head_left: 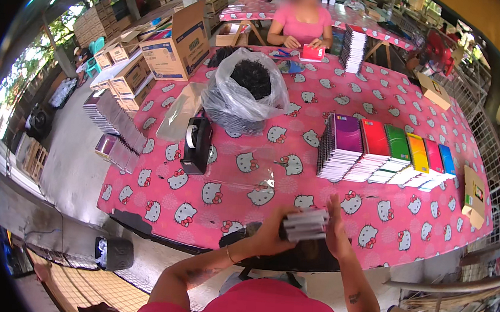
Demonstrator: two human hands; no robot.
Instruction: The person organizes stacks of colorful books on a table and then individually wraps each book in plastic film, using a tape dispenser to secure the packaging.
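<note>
Over the near edge of the table, my left hand (pixel 269 232) is closed around a small stack of notebooks (pixel 306 225), slightly blurred, with pale page edges showing. My right hand (pixel 337 230) is flat with fingers stretched out, its palm at the stack's right side. Further right on the table stand tall piles of spiral notebooks: purple (pixel 346 134), red (pixel 375 138), green (pixel 397 144), yellow (pixel 417 153), pink (pixel 433 158) and blue (pixel 447 161).
A clear plastic bag (pixel 216 96) of black stringy material and a black case-like object (pixel 197 145) stand left of centre. Notebook piles (pixel 113 121) line the left edge beside a cardboard box (pixel 173 51). Across the table a person (pixel 302 27) handles a red notebook (pixel 312 53).
</note>
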